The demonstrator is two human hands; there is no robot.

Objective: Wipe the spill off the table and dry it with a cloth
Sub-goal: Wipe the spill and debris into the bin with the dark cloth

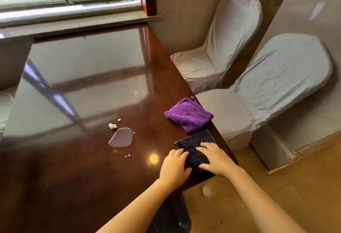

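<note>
Head view: left hand and right hand flat, fingers spread, pressing dark cloth at table edge. Spill left, apart. Purple cloth just beyond dark one.

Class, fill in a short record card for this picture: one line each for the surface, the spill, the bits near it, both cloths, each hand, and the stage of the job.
surface: glossy dark wooden table
spill: grey puddle, untouched
bits: white crumbs just beyond the puddle
cloth one: dark cloth, flat near the table's right edge
cloth two: purple cloth, folded, just beyond the dark one
left hand: resting on the dark cloth's left edge
right hand: flat on the dark cloth
stage: wiping not yet begun
</note>
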